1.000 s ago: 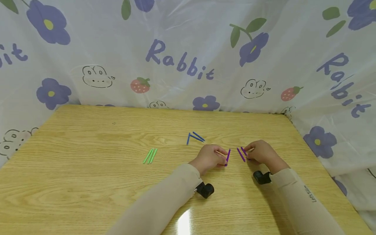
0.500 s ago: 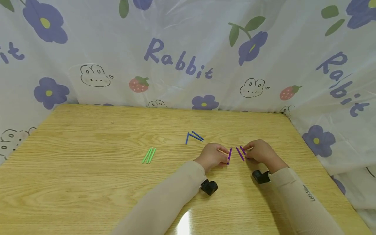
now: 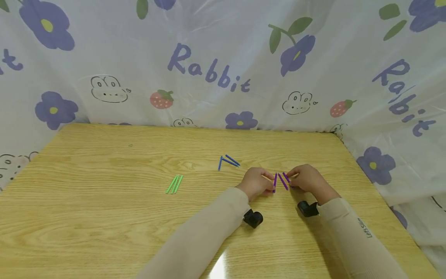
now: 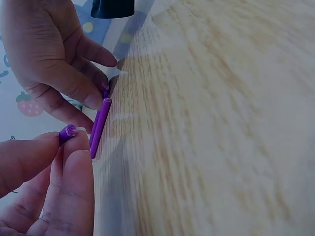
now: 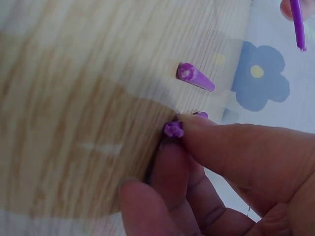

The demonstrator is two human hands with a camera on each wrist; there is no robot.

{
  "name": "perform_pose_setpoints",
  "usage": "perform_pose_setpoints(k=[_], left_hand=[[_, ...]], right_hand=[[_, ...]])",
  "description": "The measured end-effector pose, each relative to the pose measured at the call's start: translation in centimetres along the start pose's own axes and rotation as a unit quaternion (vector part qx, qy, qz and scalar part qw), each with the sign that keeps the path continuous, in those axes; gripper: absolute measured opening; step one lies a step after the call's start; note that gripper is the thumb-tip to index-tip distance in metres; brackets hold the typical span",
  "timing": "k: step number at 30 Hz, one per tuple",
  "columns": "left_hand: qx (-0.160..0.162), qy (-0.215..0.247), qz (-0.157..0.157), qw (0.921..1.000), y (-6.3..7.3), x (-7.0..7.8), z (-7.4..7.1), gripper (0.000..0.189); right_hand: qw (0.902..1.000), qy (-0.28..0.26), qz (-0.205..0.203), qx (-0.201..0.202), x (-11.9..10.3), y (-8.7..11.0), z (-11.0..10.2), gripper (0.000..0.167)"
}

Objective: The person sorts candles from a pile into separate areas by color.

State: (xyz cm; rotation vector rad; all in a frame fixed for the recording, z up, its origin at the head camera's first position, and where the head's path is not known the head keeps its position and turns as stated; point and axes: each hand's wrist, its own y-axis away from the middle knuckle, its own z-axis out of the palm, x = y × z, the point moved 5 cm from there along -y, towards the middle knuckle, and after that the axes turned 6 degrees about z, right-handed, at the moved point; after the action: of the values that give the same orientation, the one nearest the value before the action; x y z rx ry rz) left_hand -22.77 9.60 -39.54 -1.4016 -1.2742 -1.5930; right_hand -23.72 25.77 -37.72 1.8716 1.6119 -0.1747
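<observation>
Three thin purple sticks lie close together between the two hands in the head view. My left hand [image 3: 257, 183] pinches the leftmost purple stick [image 3: 275, 182]; its end [image 4: 68, 132] pokes out between thumb and finger in the left wrist view, raised off the wood. The middle purple stick [image 3: 283, 181] rests on the table, touched by neither hand. My right hand [image 3: 307, 179] pinches the rightmost purple stick [image 3: 286, 177] near the tabletop, and its rough end [image 5: 173, 129] shows between thumb and finger in the right wrist view.
Three green sticks [image 3: 174, 184] lie side by side on the wooden table [image 3: 104, 224] to the left. Three blue sticks [image 3: 230, 162] lie loosely at angles farther back. A curtain [image 3: 202, 31] printed with flowers and rabbits hangs behind the table.
My left hand has moved right with its purple stick, closing the gap to the middle one. The right hand has stayed almost in place, and the head view has shifted slightly.
</observation>
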Motion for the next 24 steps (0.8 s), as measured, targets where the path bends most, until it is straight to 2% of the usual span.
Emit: perform_pose_setpoints(k=[11,24], left_hand=[[0.011,0.013,0.0,0.9998,-1.1,-0.4,0.7,0.019],[0.025,-0.019,0.002,0.9995,-1.3,0.1,1.0,0.021]], right_hand=[[1.0,0.006,0.006,-0.001,0.0,-0.2,0.0,0.032],[0.9998,0.02,0.008,0.002,0.0,-0.3,0.0,0.033]])
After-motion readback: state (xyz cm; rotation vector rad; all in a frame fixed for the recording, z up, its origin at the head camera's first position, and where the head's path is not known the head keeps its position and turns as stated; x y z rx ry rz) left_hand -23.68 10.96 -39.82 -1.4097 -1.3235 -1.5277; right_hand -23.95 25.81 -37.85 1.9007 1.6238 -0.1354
